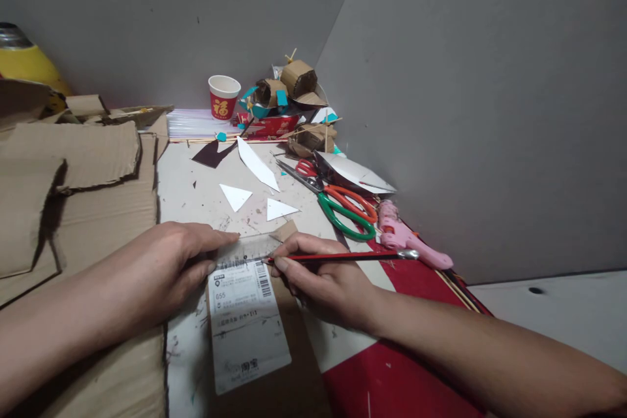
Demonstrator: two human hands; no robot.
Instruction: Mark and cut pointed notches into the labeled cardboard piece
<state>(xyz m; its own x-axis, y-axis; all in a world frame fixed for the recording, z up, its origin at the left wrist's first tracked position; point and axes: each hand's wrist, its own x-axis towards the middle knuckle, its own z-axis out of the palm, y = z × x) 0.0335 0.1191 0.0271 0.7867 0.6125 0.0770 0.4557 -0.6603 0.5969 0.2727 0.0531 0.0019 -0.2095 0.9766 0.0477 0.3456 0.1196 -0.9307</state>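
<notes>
A brown cardboard piece (300,372) with a white shipping label (249,339) lies in front of me. Across its far end rests a clear ruler (252,248). My left hand (183,258) holds the ruler down, index finger stretched along it and thumb at its near edge; the other fingers are mostly hidden. Pinched in my right hand (321,274) is a red and black pencil (355,256), its tip at the ruler's edge above the label. Two white paper triangles (236,196) and a curved white paper strip (258,164) lie beyond the ruler.
Torn cardboard sheets (102,209) pile up at left. Green-handled scissors (343,215), orange-handled scissors (350,201) and a pink glue gun (411,238) lie at right. Behind stand a red paper cup (224,98) and small cardboard models (298,81), before grey walls (465,111).
</notes>
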